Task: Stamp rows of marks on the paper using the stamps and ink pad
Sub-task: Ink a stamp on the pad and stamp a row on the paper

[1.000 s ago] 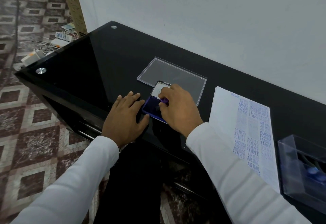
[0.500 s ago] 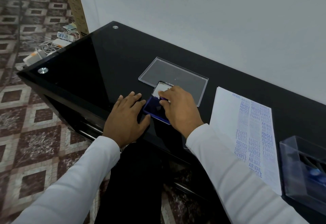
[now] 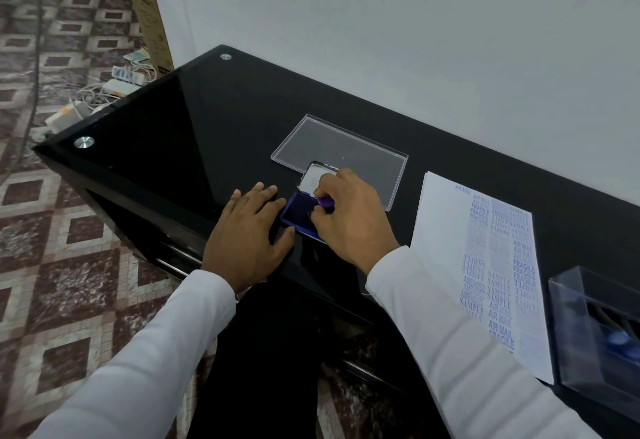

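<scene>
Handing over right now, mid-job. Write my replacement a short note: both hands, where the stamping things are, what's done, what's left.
Left hand: flat on the black table, fingers straight, thumb against the ink pad to steady it.
Right hand: pinching a purple stamp, held at the open pad.
Paper: to the right of the pad, already carrying columns of blue marks (AIR MAIL, FRAGILE, SAMPLE, AMENDED).
Clear stamp box: far right, past the paper. Clear lid: behind the pad.
Done: several rows stamped.
Left: carry the stamp to the paper and add the next marks on its blank left part.

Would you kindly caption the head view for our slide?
Right hand presses a purple stamp into the ink pad while the left hand steadies it.
</scene>
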A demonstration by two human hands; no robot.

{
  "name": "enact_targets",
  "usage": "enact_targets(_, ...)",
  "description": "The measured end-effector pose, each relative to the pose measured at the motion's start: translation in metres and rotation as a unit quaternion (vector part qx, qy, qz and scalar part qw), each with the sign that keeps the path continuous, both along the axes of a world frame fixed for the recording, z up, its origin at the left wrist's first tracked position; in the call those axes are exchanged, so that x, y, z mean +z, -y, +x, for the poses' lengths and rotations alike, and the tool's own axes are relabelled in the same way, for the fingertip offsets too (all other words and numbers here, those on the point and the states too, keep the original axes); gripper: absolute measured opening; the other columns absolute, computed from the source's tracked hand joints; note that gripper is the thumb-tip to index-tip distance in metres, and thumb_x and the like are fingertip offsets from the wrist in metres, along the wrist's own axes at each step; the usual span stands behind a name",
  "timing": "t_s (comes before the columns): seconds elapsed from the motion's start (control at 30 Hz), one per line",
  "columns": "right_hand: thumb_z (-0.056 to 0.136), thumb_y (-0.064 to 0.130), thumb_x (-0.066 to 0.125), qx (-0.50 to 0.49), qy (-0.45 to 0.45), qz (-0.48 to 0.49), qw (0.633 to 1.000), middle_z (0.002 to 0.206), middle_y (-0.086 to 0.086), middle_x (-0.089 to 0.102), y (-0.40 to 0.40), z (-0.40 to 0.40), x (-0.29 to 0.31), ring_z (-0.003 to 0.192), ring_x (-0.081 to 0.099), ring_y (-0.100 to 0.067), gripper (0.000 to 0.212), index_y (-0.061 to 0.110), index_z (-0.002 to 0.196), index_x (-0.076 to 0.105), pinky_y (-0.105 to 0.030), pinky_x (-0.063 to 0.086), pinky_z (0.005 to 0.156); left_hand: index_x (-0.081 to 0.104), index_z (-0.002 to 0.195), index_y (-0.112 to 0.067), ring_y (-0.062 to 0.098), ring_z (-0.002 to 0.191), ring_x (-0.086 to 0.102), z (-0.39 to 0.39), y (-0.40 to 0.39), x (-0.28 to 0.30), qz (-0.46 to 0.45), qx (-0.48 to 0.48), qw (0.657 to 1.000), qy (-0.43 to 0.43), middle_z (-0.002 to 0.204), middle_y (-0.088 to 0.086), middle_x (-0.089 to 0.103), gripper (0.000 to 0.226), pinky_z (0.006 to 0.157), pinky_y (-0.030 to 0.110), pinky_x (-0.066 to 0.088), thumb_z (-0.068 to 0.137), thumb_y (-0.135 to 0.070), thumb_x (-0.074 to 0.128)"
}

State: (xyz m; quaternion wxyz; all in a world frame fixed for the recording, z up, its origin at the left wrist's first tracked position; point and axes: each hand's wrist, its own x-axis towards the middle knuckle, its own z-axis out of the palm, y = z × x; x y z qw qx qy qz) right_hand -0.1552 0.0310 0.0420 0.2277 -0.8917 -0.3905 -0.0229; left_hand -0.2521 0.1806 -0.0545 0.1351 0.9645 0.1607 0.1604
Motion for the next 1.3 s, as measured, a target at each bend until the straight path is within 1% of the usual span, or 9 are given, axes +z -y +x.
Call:
enact_targets(0.17,0.095,0.02,0.06,0.003,-0.008,-0.004,1.0,0.112,-0.003,0.063,0.0,0.001,0.001,0.1,0.059,-0.017,0.025,0.015,0.118,0.069,-0.026,0.048,0.087,0.054,0.14,-0.022,0.02,0.149,0.03,0.0,0.0,0.0,0.0,0.001,1.0,-0.002,0.154,0.002,0.045,0.061,0.123,0.041,0.01,0.091,-0.057,0.043)
enact_targets(0.37,0.101,0.02,0.053,0.014,-0.03,-0.041,0.999,0.125,-0.007,0.062,0.0,0.003,0.005,0.112,0.059,-0.021,0.027,0.014,0.124,0.066,-0.026,0.043,0.096,0.053,0.141,-0.022,0.02,0.149,0.029,0.001,0.0,0.0,-0.003,0.002,1.0,-0.003,0.155,0.002,0.044,0.061,0.123,0.042,0.01,0.092,-0.057,0.043)
enact_targets(0.53,0.092,0.019,0.064,-0.002,-0.017,0.013,1.0,0.11,-0.002,0.065,0.002,0.002,0.001,0.101,0.061,-0.018,0.025,0.015,0.116,0.071,-0.03,0.051,0.09,0.053,0.142,-0.023,0.02,0.149,0.029,0.001,0.0,0.0,-0.001,0.003,1.0,-0.003,0.155,0.002,0.044,0.059,0.122,0.041,0.007,0.093,-0.055,0.048)
enact_targets(0.73,0.086,0.02,0.068,-0.004,-0.023,0.012,1.0,0.099,0.0,0.062,0.004,0.001,0.002,0.088,0.056,-0.013,0.018,0.015,0.103,0.071,-0.027,0.052,0.08,0.053,0.141,-0.023,0.02,0.149,0.03,0.001,0.001,0.0,0.002,0.008,1.0,-0.007,0.155,0.002,0.044,0.061,0.122,0.04,0.007,0.091,-0.057,0.045)
enact_targets(0.87,0.094,0.02,0.062,0.004,-0.013,0.009,1.0,0.11,-0.002,0.064,0.003,0.001,0.004,0.1,0.059,-0.017,0.024,0.016,0.116,0.071,-0.028,0.05,0.089,0.052,0.143,-0.024,0.02,0.149,0.029,0.002,0.0,0.0,0.0,0.005,1.0,-0.011,0.156,0.001,0.043,0.058,0.122,0.041,0.007,0.094,-0.055,0.05)
enact_targets(0.93,0.099,0.021,0.056,0.013,-0.01,-0.034,0.999,0.118,-0.005,0.063,0.002,0.003,0.007,0.107,0.06,-0.02,0.026,0.016,0.122,0.068,-0.028,0.048,0.093,0.051,0.143,-0.024,0.02,0.149,0.028,0.002,0.0,0.001,-0.001,0.007,1.0,-0.009,0.156,0.001,0.042,0.057,0.122,0.04,0.006,0.094,-0.054,0.051)
enact_targets(1.1,0.101,0.017,0.052,0.035,-0.003,-0.08,0.996,0.124,-0.011,0.062,0.002,0.002,0.01,0.116,0.057,-0.026,0.03,0.01,0.128,0.063,-0.037,0.047,0.097,0.053,0.141,-0.023,0.02,0.149,0.029,0.0,0.001,0.002,-0.001,0.004,1.0,0.002,0.155,0.002,0.044,0.061,0.122,0.039,0.006,0.092,-0.056,0.044)
enact_targets(1.17,0.099,0.019,0.056,0.022,-0.013,-0.055,0.998,0.122,-0.008,0.063,0.004,0.001,0.008,0.112,0.059,-0.023,0.028,0.013,0.124,0.066,-0.032,0.049,0.096,0.053,0.141,-0.023,0.019,0.149,0.029,0.0,0.001,0.002,-0.002,0.005,1.0,0.001,0.155,0.002,0.044,0.062,0.122,0.039,0.006,0.091,-0.057,0.043)
enact_targets(1.3,0.088,0.02,0.067,-0.003,-0.036,0.017,0.999,0.105,0.0,0.065,0.007,0.001,0.005,0.095,0.059,-0.015,0.022,0.016,0.11,0.072,-0.031,0.053,0.087,0.052,0.142,-0.023,0.02,0.149,0.028,0.001,0.001,0.002,-0.001,0.005,1.0,-0.004,0.155,0.001,0.043,0.06,0.122,0.039,0.005,0.092,-0.056,0.045)
